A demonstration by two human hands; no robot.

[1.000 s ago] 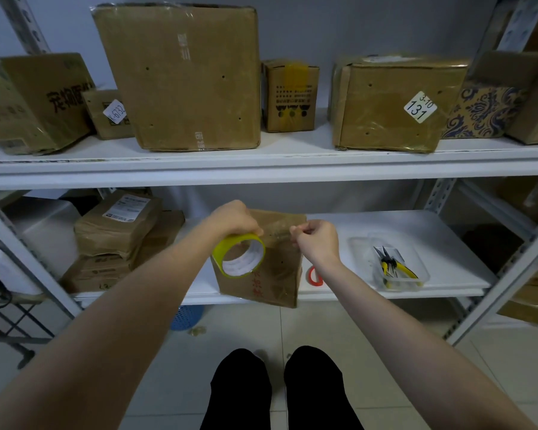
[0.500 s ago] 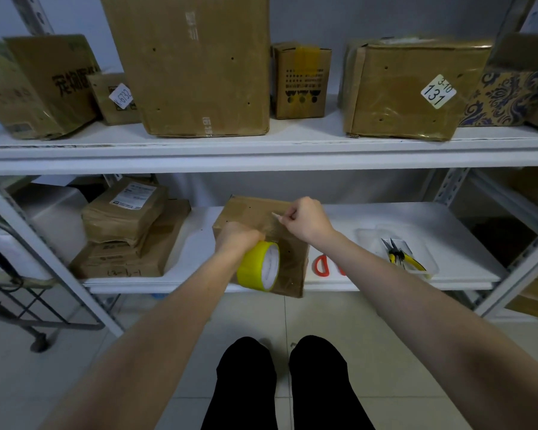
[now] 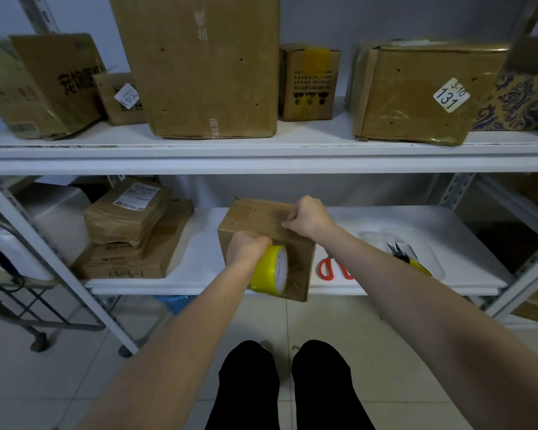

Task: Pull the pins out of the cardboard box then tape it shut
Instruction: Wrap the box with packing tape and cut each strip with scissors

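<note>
**Tape drawn over box top, lower shelf**

As the box [image 3: 261, 226] stood at the front edge of the lower shelf [image 3: 385, 218], one corner overhanging, both hands were laid on it. The left hand [image 3: 246, 248] was closed around the yellow tape roll [image 3: 271, 270], held against the near face, below and nearer than the right. The right hand [image 3: 308, 217] was curled on the top, thumb and fingers apparently pinching the tape end; the film itself was barely visible. The strip's axis was judged to run from top, over the near edge, down to the roll. No pins were discernible.

Containers: a clear tray [image 3: 432, 262] right of the box held pliers [image 3: 409, 259]. Red scissors [image 3: 330, 270] lay between.
</note>
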